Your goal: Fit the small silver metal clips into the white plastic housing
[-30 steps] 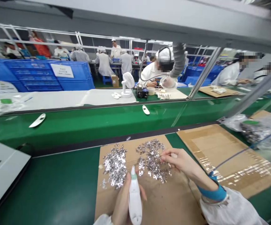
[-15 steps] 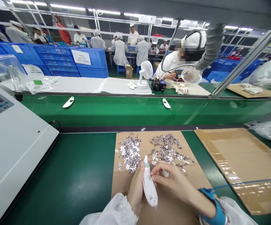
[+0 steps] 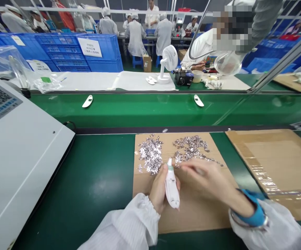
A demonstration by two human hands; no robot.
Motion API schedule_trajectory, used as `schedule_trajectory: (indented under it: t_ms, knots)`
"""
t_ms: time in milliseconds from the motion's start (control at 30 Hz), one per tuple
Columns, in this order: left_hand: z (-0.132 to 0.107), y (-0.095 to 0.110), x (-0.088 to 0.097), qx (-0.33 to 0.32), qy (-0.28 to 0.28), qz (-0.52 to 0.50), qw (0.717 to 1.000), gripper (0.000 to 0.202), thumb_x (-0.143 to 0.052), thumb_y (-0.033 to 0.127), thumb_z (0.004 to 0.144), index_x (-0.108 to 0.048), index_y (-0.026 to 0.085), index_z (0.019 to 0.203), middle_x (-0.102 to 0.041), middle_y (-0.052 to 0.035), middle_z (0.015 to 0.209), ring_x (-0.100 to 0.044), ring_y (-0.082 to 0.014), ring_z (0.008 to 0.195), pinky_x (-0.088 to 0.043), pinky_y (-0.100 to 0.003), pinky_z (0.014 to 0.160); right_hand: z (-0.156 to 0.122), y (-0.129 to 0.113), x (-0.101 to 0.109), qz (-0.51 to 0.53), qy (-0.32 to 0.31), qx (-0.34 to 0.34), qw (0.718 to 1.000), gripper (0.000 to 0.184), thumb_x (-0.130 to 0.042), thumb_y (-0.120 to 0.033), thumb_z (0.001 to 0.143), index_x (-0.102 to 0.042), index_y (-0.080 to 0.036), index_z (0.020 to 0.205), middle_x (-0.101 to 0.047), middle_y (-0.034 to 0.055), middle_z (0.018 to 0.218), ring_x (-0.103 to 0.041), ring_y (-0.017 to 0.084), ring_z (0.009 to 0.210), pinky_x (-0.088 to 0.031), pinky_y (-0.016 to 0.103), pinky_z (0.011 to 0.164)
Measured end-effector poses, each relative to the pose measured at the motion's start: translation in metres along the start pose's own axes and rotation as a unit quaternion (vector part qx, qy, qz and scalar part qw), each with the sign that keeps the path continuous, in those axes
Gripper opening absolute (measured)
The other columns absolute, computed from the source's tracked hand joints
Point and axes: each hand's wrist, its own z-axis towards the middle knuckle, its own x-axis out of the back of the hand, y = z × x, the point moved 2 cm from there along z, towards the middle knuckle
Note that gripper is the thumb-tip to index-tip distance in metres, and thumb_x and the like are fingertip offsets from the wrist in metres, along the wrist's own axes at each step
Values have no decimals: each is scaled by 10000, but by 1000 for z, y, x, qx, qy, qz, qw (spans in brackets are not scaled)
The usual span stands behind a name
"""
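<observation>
My left hand (image 3: 160, 189) is wrapped round a white ear thermometer (image 3: 172, 189), its narrow tip pointing away from me and a pale green ring below the tip. My right hand (image 3: 207, 177) is just right of the tip, apart from the casing, over the cardboard sheet (image 3: 186, 218). Its fingers point left and are smeared by motion, so whether they hold a small part cannot be made out. Beyond the hands, small shiny metal pieces lie in a left pile (image 3: 150, 154) and a right pile (image 3: 192, 147). A blue wrist strap (image 3: 253, 210) circles my right wrist.
A white machine (image 3: 22, 156) stands at left. Across the back runs a green conveyor (image 3: 140, 109) carrying a white device at left (image 3: 88, 101) and another at right (image 3: 198, 100). Taped cardboard (image 3: 277, 156) lies at right. Past the conveyor are a fan (image 3: 167, 64) and a seated co-worker (image 3: 202, 52).
My right hand has left the thermometer's side and moved forward and right, towards the metal pieces. My left hand still holds the thermometer. The camera view has tilted down and turned slightly left.
</observation>
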Motion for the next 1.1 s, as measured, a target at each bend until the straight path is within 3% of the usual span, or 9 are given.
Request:
schedule_trajectory:
  t_ms: [100, 233, 400, 633, 867, 1100]
  knots:
    - [0, -5, -1, -12, -59, 48, 997, 523, -410, 569, 873, -427, 171, 1212, -549, 29, 483, -438, -103, 325, -345, -181, 335, 25, 16, 4, -42, 1, -64, 997, 181, -493, -282, 923, -658, -211, 899, -704, 36, 852, -632, 184, 745, -462, 305, 657]
    - [-1, -11, 0, -29, -121, 80, 989, 506, -447, 560, 856, -440, 162, 1169, -557, 23, 469, -442, -100, 318, -356, -170, 321, 52, 22, -14, -64, -85, -38, 994, 72, -599, -193, 843, -658, -211, 807, -696, 0, 795, -620, 156, 677, -437, 275, 623]
    - [-4, -6, 2, -76, -98, 70, 990, 458, -428, 536, 869, -462, 153, 1117, -539, 32, 449, -424, -98, 294, -334, -169, 300, 69, 19, -34, -80, -112, -1, 990, 40, -668, -224, 804, -652, -213, 769, -671, -10, 774, -596, 151, 721, -415, 260, 647]
    - [-6, -5, 2, -89, -132, 88, 983, 453, -483, 531, 847, -497, 142, 1078, -543, 24, 460, -426, -84, 335, -323, -153, 322, 77, 26, -50, -118, -116, 8, 986, 95, -640, -117, 753, -632, -204, 716, -641, -17, 734, -528, 130, 628, -355, 253, 594]
    - [-6, -4, 0, -57, -120, 89, 987, 425, -445, 509, 870, -495, 148, 1088, -557, 13, 473, -432, -83, 341, -324, -153, 334, 73, 20, -39, -108, -111, 12, 988, 141, -567, -59, 716, -600, -195, 706, -617, -24, 702, -535, 130, 647, -363, 241, 595]
    - [-2, -6, 1, -6, -83, 86, 993, 504, -416, 590, 849, -452, 159, 1108, -554, 22, 469, -430, -99, 317, -341, -176, 317, 73, 21, -29, -95, -111, 22, 989, 121, -588, -76, 757, -609, -190, 724, -623, -17, 736, -560, 134, 690, -380, 248, 632]
